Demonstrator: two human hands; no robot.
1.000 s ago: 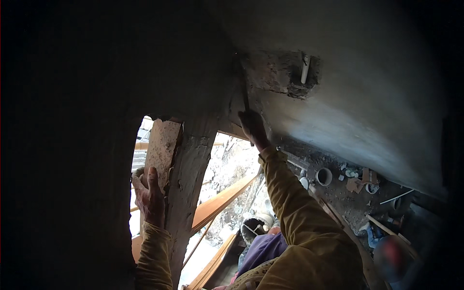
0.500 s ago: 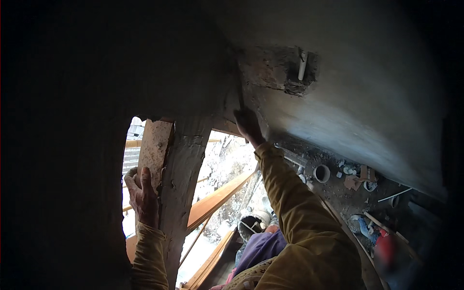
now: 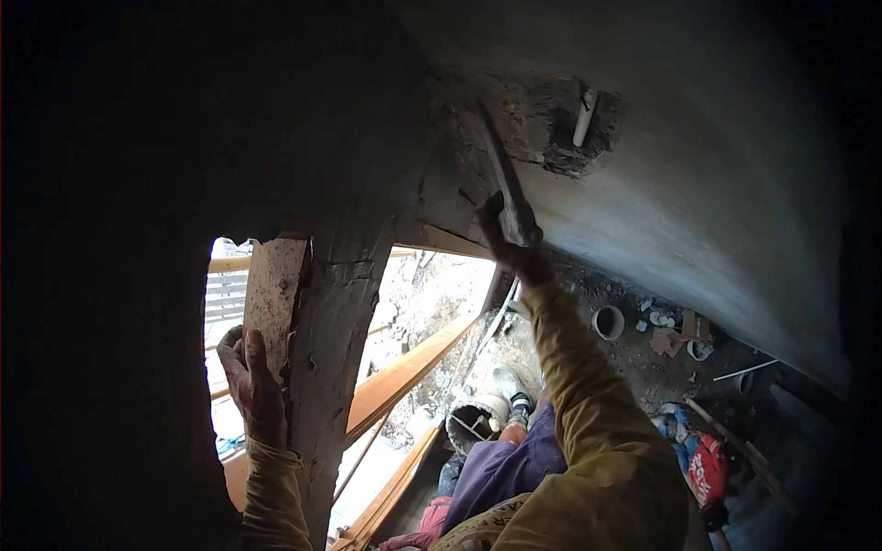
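Being finger-clamped by right hand point(image 3: 516, 253), centre: tool point(image 3: 502, 163).
Lower left, board point(image 3: 274, 294) edge beside opening point(image 3: 222, 402) is being finger-clasped by left hand point(image 3: 257, 390).

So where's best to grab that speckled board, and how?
Probably by the left edge of the board, from the left, where the left hand is: that side borders the bright opening, leaving room to wrap round, while the right edge sits near the grey post.
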